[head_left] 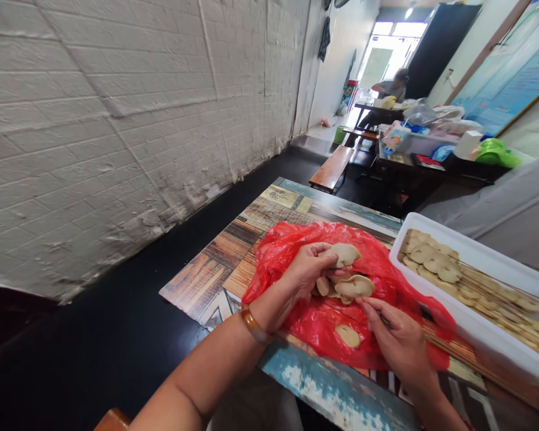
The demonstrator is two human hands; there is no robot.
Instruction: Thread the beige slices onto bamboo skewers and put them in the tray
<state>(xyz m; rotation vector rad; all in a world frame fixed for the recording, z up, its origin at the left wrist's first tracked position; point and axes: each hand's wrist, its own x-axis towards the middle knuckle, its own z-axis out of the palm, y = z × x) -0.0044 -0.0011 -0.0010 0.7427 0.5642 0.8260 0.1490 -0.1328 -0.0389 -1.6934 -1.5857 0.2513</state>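
My left hand [312,266] is closed on a pale beige, flat round slice [345,255], held above a crumpled red plastic bag [291,239]. Just below it, my right hand [395,335] pinches at the lower edge of another beige slice [354,287]. Whether a thin stick is also between the right fingers, I cannot tell. More slices lie partly hidden beneath the left hand. A single slice [348,336] rests on the red plastic nearer to me. Thin wooden skewers [458,353] lie on the table to the right, partly behind my right hand.
On the right stands a white plastic tray [471,260] with skewered slices [440,263] in it. The patterned table [215,269] has its left edge near a dark floor. Beyond are a wooden bench [333,167], a cluttered table, and a person [397,87] seated far back.
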